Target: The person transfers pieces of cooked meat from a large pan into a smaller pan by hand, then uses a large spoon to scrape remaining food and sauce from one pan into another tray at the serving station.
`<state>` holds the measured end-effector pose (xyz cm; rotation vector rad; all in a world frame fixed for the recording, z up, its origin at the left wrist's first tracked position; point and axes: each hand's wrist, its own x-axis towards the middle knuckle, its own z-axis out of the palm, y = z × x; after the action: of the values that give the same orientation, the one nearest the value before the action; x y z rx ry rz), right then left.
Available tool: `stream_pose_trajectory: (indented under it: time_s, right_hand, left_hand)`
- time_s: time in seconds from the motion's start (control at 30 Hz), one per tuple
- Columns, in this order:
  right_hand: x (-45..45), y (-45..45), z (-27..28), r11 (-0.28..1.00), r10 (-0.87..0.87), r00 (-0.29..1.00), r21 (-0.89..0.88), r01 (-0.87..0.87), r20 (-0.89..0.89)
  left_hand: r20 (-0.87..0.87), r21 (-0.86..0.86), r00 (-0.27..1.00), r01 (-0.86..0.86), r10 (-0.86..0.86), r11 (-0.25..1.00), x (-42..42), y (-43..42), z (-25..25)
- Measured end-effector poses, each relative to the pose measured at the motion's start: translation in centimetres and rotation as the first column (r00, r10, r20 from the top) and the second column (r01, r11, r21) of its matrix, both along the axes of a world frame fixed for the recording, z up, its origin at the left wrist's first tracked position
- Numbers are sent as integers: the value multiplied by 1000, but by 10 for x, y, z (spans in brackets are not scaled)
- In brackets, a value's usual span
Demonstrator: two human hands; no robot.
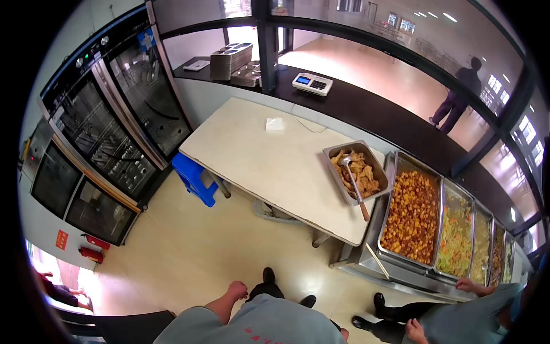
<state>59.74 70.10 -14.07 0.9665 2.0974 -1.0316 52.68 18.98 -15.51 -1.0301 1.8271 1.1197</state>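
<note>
Clock as seen in view, 12 at top. Left hand (238,289), just past 6 o'clock: fingers curled in, well apart from the bench (246,155); cannot tell whether fully closed. Right hand (345,333), 5 o'clock: a sliver at the lower edge beside the grey shirt (246,323); state cannot be told.

Metal pan (378,166) of browned food pieces (361,174) sits at 3 o'clock, on the bench's right end. A ladle (353,184) lies in it, bowl on the food, brown handle end reaching out over the rim towards 5 o'clock. White packet (274,124) lies flat on the bench at 12.

Between 3 and 4, beside the bench: serving tray (407,258) of orange-brown diced food (409,215), then a row of further trays. Chopsticks (377,261) slant at 4 o'clock. Co-worker (472,318), 4 o'clock, stands beside the row, one hand near the trays.

Dark ledge (355,114): keypad device (312,84) at 1, stacked metal trays (229,62) at 11. Blue stool (193,178) at 9. Glass-door cabinet (103,126) between 9 and 10. Person (461,92) beyond the window at 2.
</note>
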Motion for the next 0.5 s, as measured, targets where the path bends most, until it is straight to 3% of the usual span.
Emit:
stream_pose_trajectory:
  time_s: [0.23, 0.33, 0.37, 0.43, 0.5]
  right_hand:
    - [-48, -51, 13, 998, 52, 998, 43, -50, -46]
    - [-56, -71, 6, 986, 165, 961, 69, -153, -222]
    - [-68, -88, 12, 997, 75, 967, 38, -67, -244]
    - [-116, -126, 49, 956, -292, 935, -100, 276, -203]
    - [-158, -139, 67, 955, -295, 907, -114, 273, -300]
  left_hand:
    - [-67, 36, 983, -170, 172, 985, -33, -44, -10]
    - [-89, 148, 957, -262, 277, 954, -53, -74, -16]
    - [-91, 165, 953, -272, 289, 948, -60, -83, -17]
    - [-85, 192, 949, -282, 303, 940, -72, -98, -15]
    - [-72, 200, 943, -306, 325, 931, -79, -110, -15]
